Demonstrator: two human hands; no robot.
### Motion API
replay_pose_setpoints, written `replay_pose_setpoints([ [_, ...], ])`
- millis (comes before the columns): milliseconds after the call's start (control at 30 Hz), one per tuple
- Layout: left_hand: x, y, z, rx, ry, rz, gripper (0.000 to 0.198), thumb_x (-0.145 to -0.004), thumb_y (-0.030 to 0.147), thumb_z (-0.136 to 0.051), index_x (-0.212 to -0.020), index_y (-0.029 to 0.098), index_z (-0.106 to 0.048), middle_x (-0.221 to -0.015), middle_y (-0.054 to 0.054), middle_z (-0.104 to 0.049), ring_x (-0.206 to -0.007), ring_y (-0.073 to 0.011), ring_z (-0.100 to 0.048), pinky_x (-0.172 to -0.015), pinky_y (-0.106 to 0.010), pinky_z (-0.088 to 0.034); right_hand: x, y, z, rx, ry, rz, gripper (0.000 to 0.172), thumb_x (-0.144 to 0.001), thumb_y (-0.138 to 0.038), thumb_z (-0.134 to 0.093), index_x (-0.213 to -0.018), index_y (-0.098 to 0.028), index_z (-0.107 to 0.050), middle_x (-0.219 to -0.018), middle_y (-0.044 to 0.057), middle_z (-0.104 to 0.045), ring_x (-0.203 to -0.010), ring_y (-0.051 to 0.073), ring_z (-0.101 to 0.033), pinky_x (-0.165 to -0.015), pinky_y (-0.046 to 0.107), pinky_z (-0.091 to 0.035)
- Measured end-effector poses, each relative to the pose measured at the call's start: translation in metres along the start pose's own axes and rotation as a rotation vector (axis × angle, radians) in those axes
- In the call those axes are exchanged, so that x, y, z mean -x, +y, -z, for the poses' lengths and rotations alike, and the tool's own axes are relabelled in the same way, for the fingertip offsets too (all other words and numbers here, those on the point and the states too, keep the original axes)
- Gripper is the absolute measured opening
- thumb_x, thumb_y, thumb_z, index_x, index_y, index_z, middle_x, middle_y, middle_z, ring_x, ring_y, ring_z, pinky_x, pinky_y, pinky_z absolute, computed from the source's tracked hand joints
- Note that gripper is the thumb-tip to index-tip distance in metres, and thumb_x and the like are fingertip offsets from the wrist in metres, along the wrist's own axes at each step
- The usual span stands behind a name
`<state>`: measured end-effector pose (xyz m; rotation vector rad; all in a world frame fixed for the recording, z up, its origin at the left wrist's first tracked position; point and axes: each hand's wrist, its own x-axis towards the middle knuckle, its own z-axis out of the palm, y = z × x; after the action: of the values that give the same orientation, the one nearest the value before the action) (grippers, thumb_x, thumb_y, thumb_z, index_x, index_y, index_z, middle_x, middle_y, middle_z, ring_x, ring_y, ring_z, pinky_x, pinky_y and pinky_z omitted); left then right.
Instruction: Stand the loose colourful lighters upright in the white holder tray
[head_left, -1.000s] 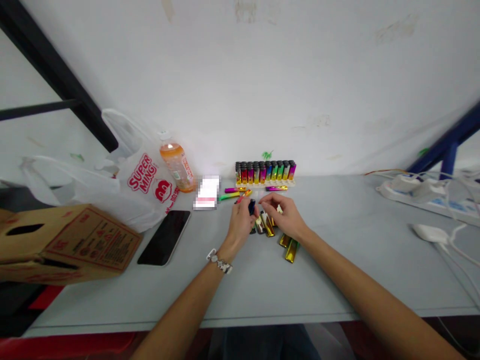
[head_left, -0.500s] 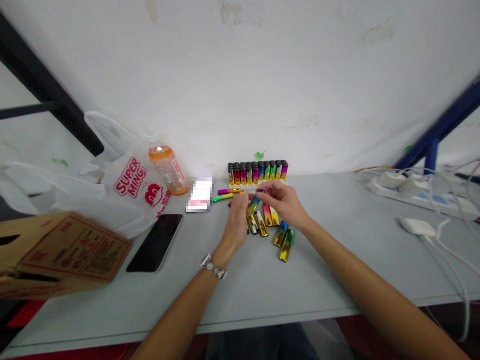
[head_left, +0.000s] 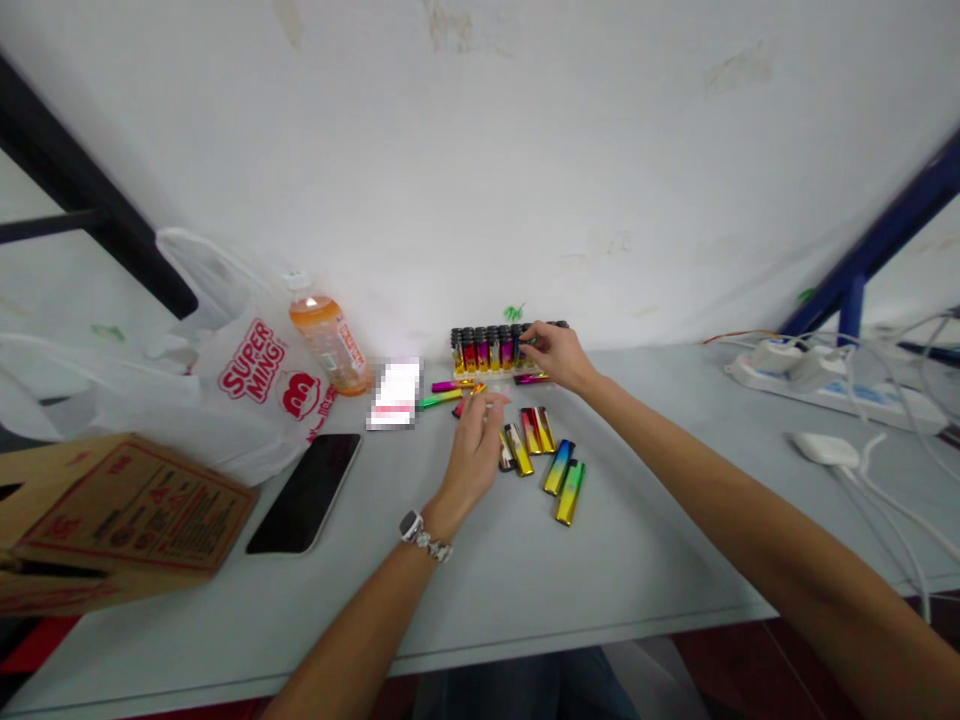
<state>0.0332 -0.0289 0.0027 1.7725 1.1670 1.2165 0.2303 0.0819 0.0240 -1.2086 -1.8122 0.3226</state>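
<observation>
Head view: right hand point(head_left: 556, 354) at the upright lighters point(head_left: 482, 354) near the wall point(head_left: 510, 180), thumb and finger close together; grip can't be told. Left hand point(head_left: 472, 448) loosely bent, palm hidden, hold unclear, beside loose lighters point(head_left: 558, 468) on desk point(head_left: 645, 540).

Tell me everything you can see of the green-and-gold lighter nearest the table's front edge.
The lighter is slim and shiny, metallic-looking, fading from green at its far end to gold at its near end. It lies flat on the table, angled slightly, beside a blue-and-gold lighter; whether they touch is unclear. No hand is on it.
</observation>
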Motion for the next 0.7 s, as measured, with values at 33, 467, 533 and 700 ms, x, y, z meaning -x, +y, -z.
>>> replay_pose_setpoints([
  [33,0.000,-0.001,0.000,-0.008,0.000,-0.004,0.028,-0.101,0.036,-0.038,-0.106,0.021,-0.061,-0.112,-0.007,-0.061,-0.105,-0.0204,-0.059,-0.092,-0.033,-0.045,-0.001,0.002,-0.001,0.003,-0.012,0.000,0.012,-0.080,-0.025,-0.063,-0.088,-0.017,-0.068,-0.073,0.002,-0.067,-0.064,0.015,-0.058,-0.067,0.028,-0.047],
  [467,-0.003,0.000,0.002,-0.101,-0.043,-0.080,0.026,-0.100,0.031,-0.038,-0.095,0.021,-0.062,-0.101,-0.006,-0.063,-0.101,-0.0214,-0.057,-0.095,-0.035,-0.044,0.013,0.008,-0.006,0.413,-0.066,0.079,0.048,-0.093,-0.034,-0.055,-0.138,-0.018,-0.060,-0.107,0.010,-0.045,-0.097,0.023,-0.055,-0.096,0.037,-0.047],
  [533,-0.003,-0.002,0.002,-0.112,-0.040,-0.093,0.026,-0.099,0.030,-0.039,-0.094,0.020,-0.062,-0.099,-0.006,-0.062,-0.101,-0.0215,-0.057,-0.096,-0.035,-0.044,0.018,0.010,-0.004,0.460,-0.103,0.072,0.054,-0.094,-0.035,-0.053,-0.145,-0.018,-0.052,-0.107,0.010,-0.044,-0.097,0.024,-0.053,-0.095,0.039,-0.046],
  [700,-0.002,-0.003,0.001,-0.130,-0.038,-0.108,0.026,-0.099,0.031,-0.040,-0.092,0.020,-0.063,-0.098,-0.007,-0.061,-0.099,-0.0215,-0.057,-0.094,-0.035,-0.045,0.035,0.003,0.005,0.527,-0.166,0.118,0.062,-0.088,-0.022,-0.053,-0.149,-0.015,-0.043,-0.113,0.013,-0.047,-0.099,0.025,-0.053,-0.094,0.038,-0.045],
])
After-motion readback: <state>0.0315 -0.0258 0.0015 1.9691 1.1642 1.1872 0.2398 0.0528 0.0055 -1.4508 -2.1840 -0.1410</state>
